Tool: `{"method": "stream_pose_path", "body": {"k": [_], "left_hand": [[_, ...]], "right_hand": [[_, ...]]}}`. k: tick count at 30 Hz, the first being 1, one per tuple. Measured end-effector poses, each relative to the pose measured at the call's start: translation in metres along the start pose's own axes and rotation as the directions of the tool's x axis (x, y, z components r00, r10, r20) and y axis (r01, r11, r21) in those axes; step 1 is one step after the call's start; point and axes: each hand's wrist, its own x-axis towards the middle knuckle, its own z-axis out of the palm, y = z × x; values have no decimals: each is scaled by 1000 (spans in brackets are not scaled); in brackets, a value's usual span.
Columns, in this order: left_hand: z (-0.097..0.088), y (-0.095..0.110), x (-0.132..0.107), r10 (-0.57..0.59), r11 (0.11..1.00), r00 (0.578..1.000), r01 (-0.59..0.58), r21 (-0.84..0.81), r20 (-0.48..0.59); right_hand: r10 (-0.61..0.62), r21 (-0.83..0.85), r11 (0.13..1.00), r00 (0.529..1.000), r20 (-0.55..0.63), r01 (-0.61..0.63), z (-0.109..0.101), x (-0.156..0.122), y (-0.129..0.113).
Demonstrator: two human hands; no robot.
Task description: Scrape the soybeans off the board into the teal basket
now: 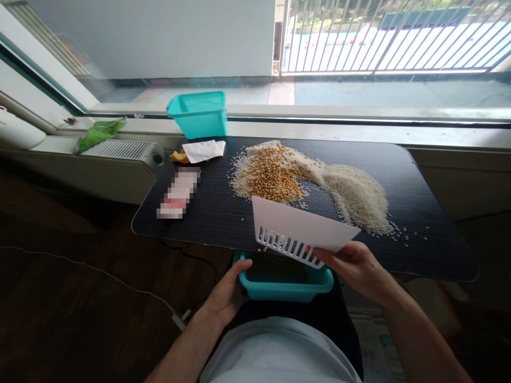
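My left hand [229, 287] grips the left rim of a teal plastic bin [287, 292] at the table's front edge. Small dark green grains [275, 265], resembling mung beans, lie inside it. In my right hand [361, 268] is a white slotted plastic panel [299, 223], tilted over the bin and the table edge. Its row of slots runs along the lower side. Just beyond the panel lies a heap of yellow soybeans [273, 173] mixed with white rice. A larger pile of rice [357, 197] joins it on the right. A few soybeans sit by the bin's far rim.
On the dark table [431, 239], white paper [204, 151] partly covers something yellow, near a blurred pinkish item [179, 194]. A second teal bin [203, 114] stands by the window. At left are a radiator [120, 149], a green cloth [101, 133] and a white cable [120, 282].
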Motion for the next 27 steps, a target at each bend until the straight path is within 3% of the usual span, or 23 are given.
{"method": "stream_pose_path", "body": {"k": [5, 11, 15, 20, 24, 27], "left_hand": [[-6, 4, -3, 8, 1000, 1000, -9, -23, -5], [-5, 6, -6, 13, 999, 999, -14, -36, -39], [-4, 4, -5, 21, 999, 999, -22, -39, -28], [-3, 3, -3, 22, 999, 999, -23, -40, -35], [-2, 2, -2, 22, 999, 999, -23, -34, -42], [-2, -1, -2, 27, 999, 999, -28, -30, -25]], "right_hand": [[-15, -21, 1000, 997, 81, 17, -2, -3, 2], [4, -9, 1000, 1000, 4, -4, -2, -6, 1], [35, -68, 997, 999, 28, -33, -2, -15, 4], [89, 12, 996, 971, -220, -88, 10, -37, 8], [88, 46, 996, 906, -414, -76, 23, -46, 16], [44, -24, 997, 837, -545, -68, 13, -46, 30]]}}
